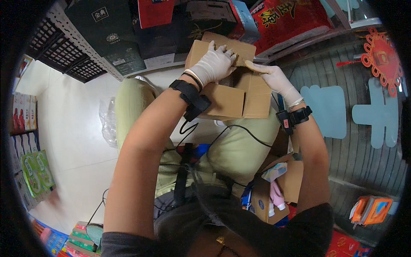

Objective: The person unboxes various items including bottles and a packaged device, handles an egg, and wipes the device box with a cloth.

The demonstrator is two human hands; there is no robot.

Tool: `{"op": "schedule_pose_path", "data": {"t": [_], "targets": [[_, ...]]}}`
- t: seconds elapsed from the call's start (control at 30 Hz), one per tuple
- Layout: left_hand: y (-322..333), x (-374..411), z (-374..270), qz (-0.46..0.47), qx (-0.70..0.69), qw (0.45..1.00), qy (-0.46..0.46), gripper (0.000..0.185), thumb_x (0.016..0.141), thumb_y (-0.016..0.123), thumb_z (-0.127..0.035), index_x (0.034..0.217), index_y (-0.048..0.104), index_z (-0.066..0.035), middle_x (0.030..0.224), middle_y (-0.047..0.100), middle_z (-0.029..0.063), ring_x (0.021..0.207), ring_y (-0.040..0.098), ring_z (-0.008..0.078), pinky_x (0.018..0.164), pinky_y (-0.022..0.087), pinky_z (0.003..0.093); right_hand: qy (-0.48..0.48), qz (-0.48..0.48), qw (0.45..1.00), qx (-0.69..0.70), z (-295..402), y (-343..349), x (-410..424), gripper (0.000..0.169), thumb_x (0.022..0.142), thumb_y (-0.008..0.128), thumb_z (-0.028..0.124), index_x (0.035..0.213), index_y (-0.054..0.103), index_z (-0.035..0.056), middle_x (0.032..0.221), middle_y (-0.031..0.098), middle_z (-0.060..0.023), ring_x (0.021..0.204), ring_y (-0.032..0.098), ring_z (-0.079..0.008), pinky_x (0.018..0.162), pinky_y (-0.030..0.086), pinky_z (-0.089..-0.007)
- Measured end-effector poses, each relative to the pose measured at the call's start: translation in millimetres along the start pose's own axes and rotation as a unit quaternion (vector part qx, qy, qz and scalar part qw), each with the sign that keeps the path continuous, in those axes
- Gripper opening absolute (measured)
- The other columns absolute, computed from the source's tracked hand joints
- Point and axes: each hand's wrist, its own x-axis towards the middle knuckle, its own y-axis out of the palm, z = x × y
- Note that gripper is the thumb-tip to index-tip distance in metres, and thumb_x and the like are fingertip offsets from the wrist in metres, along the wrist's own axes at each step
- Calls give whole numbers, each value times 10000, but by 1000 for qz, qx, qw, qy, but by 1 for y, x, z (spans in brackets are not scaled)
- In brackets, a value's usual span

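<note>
An unsealed cardboard box (224, 101) stands between and beyond the knees, its flaps folded outward. My left hand (215, 62), in a white glove, lies across the far left flap with fingers spread over the cardboard. My right hand (273, 77), gloved too, touches the box's right far corner, its thumb or finger along the edge of a flap; how firmly it grips cannot be told. The box's inside is mostly hidden by the flaps and my left hand. Black straps with small devices sit on both wrists, and a black cable (247, 130) runs over the thigh.
Dark green cartons (118, 41) and a red package (289, 25) line the shelf ahead. A black plastic crate (61, 48) is at upper left. Another cardboard box with bottles (263, 196) stands at lower right. Crumpled clear plastic (109, 123) lies on the floor; stacked goods (37, 170) are far left.
</note>
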Motion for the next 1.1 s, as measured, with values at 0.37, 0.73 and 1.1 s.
{"op": "schedule_pose_path", "data": {"t": [0.37, 0.73, 1.1], "targets": [[3, 4, 3, 12, -54, 998, 6, 467, 921, 437, -379, 1308, 472, -120, 1341, 472, 77, 1250, 423, 300, 1044, 217, 592, 4, 44, 998, 35, -4, -8, -3, 517, 760, 379, -136, 1183, 604, 58, 1260, 562, -108, 1197, 499, -162, 1057, 312, -273], [-9, 7, 26, 91, -181, 979, 11, 700, 722, 620, -242, 1379, 393, -162, 1454, 344, 60, 1383, 212, 288, 1092, 46, 608, -83, -53, 941, -323, 45, 37, 8, 288, 805, 509, 145, 1042, 673, 146, 1031, 555, -135, 1043, 480, -320, 960, 387, -387], [-61, -6, 31, 208, -40, 975, -70, 768, 743, 598, -333, 1428, 302, -151, 1513, 210, 59, 1413, 85, 295, 1101, 51, 592, -62, -234, 948, -208, 67, 67, 14, 234, 725, 589, 43, 933, 481, 38, 886, 563, -166, 868, 548, -340, 781, 454, -409]]}}
